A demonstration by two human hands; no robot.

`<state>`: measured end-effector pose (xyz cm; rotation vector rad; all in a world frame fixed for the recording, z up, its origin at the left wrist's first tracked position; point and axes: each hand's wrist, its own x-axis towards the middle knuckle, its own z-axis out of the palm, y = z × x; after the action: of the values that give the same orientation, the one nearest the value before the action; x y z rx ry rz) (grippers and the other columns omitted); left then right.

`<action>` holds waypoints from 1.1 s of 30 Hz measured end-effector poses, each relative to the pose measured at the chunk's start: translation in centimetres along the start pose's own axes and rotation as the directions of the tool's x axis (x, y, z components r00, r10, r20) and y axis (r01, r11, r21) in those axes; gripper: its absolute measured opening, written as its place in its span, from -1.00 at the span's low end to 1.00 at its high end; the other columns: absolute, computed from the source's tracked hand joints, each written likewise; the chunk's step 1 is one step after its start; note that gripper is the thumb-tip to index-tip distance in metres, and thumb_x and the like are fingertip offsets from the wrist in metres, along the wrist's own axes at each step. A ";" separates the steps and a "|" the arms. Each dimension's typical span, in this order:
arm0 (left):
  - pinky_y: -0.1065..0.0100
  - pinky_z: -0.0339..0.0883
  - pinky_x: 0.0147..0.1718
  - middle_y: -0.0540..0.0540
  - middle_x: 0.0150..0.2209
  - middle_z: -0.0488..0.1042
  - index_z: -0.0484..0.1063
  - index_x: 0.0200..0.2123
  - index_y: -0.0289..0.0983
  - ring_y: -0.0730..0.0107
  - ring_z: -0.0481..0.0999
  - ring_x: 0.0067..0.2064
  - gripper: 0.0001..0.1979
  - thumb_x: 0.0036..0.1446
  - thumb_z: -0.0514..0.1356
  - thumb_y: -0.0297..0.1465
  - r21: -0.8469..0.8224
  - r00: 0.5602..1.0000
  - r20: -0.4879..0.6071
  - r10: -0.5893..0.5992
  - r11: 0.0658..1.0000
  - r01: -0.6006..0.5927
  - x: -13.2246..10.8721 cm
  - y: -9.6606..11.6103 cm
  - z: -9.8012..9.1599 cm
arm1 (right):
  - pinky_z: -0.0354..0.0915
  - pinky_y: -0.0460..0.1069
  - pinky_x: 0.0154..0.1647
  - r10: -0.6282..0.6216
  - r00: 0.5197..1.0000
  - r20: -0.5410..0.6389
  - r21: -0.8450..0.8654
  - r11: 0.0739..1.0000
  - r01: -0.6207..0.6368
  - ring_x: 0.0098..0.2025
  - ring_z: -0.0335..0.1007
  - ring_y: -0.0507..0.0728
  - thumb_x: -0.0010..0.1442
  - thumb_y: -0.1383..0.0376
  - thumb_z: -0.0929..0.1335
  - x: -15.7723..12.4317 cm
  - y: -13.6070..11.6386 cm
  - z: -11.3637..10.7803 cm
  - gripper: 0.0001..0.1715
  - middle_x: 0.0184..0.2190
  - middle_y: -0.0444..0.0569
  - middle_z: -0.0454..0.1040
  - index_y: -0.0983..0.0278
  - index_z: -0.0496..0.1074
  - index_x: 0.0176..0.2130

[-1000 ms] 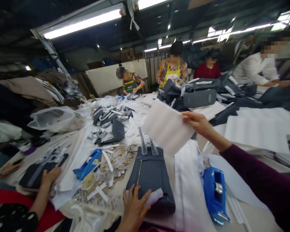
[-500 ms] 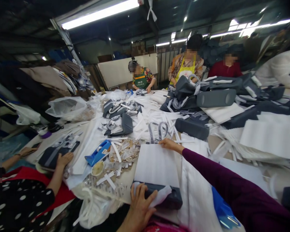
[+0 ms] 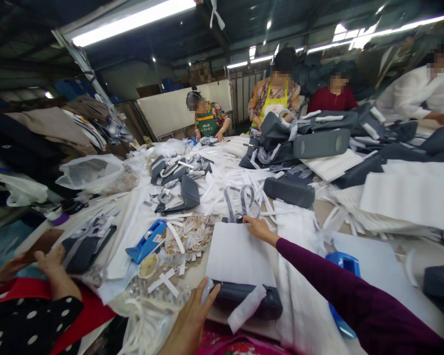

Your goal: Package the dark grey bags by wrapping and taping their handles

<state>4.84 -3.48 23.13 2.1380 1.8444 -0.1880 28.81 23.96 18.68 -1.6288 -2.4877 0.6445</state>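
A dark grey handbag (image 3: 240, 301) lies in front of me, its base toward me and its plastic-wrapped handles (image 3: 240, 202) pointing away. Most of it is covered by a white foam sheet (image 3: 240, 254). My right hand (image 3: 261, 230) is closed at the sheet's far edge, by the foot of the handles; its fingertips are partly hidden. At the bag's near left corner is my left hand (image 3: 190, 313), fingers stretched out and thumb apart. A translucent whitish piece (image 3: 207, 291) shows between its thumb and fingers. Another foam wrap (image 3: 247, 308) hangs over the bag's base.
Left of the bag lie a blue tape dispenser (image 3: 147, 241), a tape roll (image 3: 148, 266) and tangled strings (image 3: 192, 231). A second blue dispenser (image 3: 343, 264) is by my right sleeve. More bags (image 3: 288, 192) and foam sheets (image 3: 410, 197) are piled beyond. A co-worker's hand (image 3: 52, 259) is at left.
My left hand has moved left and toward me, off the bag's base, where its fingers were spread. The foam wrap now hangs lower. My right hand stays at the sheet's far edge.
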 end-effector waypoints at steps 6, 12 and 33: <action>0.07 0.14 0.18 0.06 0.30 0.16 0.10 0.24 0.10 0.17 0.28 0.22 -0.07 -0.20 -0.03 -0.74 0.033 0.966 0.180 0.185 0.981 -0.193 1.1 -1.6 -6.3 | 0.00 0.12 0.04 0.006 0.996 -0.094 -0.069 0.998 -0.012 0.04 0.26 0.30 0.07 0.55 0.20 -1.6 -1.9 0.6 -0.42 -0.05 0.13 0.44 0.23 0.36 0.06; 0.23 0.33 -0.04 -0.09 -0.03 0.52 0.35 0.08 -0.09 0.16 0.50 -0.03 -0.41 -0.04 0.04 -0.58 -0.106 0.902 0.224 0.369 0.929 -0.354 4.6 -2.9 -12.9 | -0.16 0.30 0.21 -0.172 0.980 -0.104 -0.084 0.983 0.164 0.28 -0.08 0.33 0.26 0.36 0.22 -5.9 -4.9 4.7 -0.43 0.29 0.12 0.05 0.03 0.19 0.23; 0.16 0.10 0.19 -0.24 0.10 0.35 0.30 0.11 -0.32 0.23 0.27 0.15 -0.54 0.21 -0.15 -0.42 -0.615 0.955 -0.195 0.221 0.731 -0.295 20.8 1.7 1.7 | 0.20 0.22 0.07 0.017 0.999 -0.030 0.661 0.751 0.007 -0.10 0.39 0.29 -0.14 0.28 0.41 -4.5 -3.9 4.3 -0.80 -0.27 0.05 0.53 0.27 0.57 -0.40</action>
<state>10.02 15.35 15.54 1.8812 1.3461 0.5631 26.06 17.40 17.02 -1.3306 -1.8718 1.3006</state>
